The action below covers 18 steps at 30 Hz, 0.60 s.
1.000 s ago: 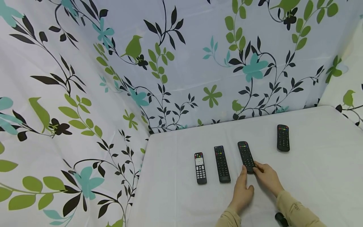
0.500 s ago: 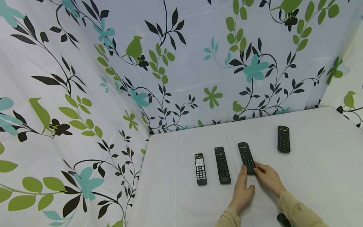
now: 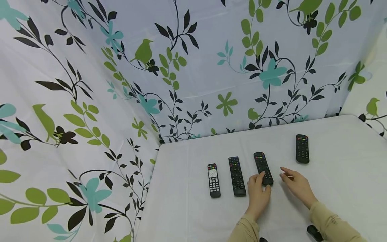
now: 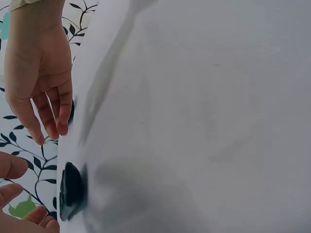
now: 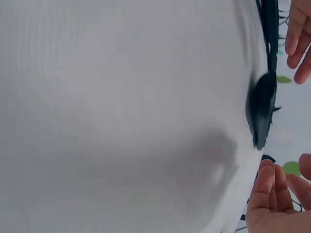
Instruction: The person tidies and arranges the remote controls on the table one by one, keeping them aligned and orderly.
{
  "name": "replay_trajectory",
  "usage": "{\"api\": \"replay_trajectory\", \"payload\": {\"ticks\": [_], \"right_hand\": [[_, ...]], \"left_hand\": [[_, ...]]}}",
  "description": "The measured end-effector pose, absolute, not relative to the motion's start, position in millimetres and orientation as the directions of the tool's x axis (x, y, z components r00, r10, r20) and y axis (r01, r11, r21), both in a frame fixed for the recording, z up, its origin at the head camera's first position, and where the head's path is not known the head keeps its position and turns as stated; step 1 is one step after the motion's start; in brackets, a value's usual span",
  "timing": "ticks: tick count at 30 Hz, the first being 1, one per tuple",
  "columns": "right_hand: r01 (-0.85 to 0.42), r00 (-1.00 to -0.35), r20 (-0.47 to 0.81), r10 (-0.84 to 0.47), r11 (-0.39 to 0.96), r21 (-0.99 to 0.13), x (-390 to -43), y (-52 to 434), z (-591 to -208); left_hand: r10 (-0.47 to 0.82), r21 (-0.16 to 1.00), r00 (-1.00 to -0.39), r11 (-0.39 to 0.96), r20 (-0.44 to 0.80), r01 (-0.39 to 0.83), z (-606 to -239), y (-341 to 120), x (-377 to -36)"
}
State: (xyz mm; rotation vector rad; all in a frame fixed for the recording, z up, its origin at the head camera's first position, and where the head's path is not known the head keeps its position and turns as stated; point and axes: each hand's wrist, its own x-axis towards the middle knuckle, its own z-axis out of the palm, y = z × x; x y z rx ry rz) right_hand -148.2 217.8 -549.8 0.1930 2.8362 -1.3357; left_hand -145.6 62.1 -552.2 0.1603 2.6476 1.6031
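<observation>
Left hand (image 3: 258,193) rests on the white table (image 3: 187,215), index finger laid on the lower end of the third remote (image 3: 263,168) and thumb against its near end; the fingers are loosely extended and nothing is gripped or lifted.

Items from left to right, head view. A short remote with a white panel (image 3: 213,179) lies nearest the table's left edge. Just beside it lies a long black remote (image 3: 237,175), roughly parallel. The third remote follows, its far end leaning slightly left, flat on the cloth under the left fingertips. The right hand (image 3: 294,185) hovers or rests just right of that remote, apart from it, fingers relaxed and spread, holding nothing. A fourth remote (image 3: 302,149) lies further back and right, well apart from the others.

Wrist views are blurred; each shows only a dark remote end by fingertips and adds little.

Risks, as judged:
- Contact on the third remote is at one end only, so a push there is likely to pivot it rather than slide it straight.
- The left hand sits between two remotes; a sideways sweep could knock the long black remote out of line.
- The cloth may wrinkle under a dragged remote and disturb its neighbours.
</observation>
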Motion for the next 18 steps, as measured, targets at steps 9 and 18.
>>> {"api": "replay_trajectory", "payload": {"ticks": [9,18], "right_hand": [[0.072,-0.990,0.029,0.135,0.683,-0.727,-165,260,-537],[0.042,-0.971,0.144,0.190,0.731,-0.681,-183,292,-536]], "left_hand": [[0.218,0.876,-0.974,0.457,0.056,0.152,-529,103,-172],[0.273,0.811,-0.958,0.578,-0.088,0.090,-516,137,-204]]}}
